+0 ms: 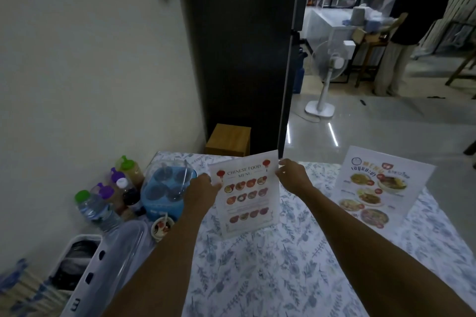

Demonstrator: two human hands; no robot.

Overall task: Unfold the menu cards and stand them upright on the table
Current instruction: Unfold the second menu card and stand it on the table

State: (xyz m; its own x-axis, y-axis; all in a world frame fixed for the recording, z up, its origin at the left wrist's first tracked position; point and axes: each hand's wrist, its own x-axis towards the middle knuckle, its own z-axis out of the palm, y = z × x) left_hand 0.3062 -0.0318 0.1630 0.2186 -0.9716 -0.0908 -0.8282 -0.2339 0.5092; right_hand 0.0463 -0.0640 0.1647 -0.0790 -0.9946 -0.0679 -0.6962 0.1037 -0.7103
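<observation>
Both hands are gripping the Chinese food menu card [246, 193] by its upper edges. The left hand [203, 189] is pinching the upper left edge; the right hand [292, 175] is pinching the upper right corner. The hands are set apart by the card's width. The card is standing near the middle of the table [257, 278], its lower edge resting on the floral tablecloth, its face leaning slightly back. A second menu card [381, 188], printed with dish photographs, is standing well apart at the right side of the table.

Hazards from this position:

- The card is likely to fall backward or forward on release if its rear panel, which is hidden, is not spread wide enough.
- The cloth is appearing smooth; the base may slide and the fold may splay flat.
- The blue condiment caddy [164, 188] and the bottles [113, 195] are standing just beside the left hand; a wide withdrawal could knock them.
- The table's far edge is near; a toppling card could drop off.
</observation>
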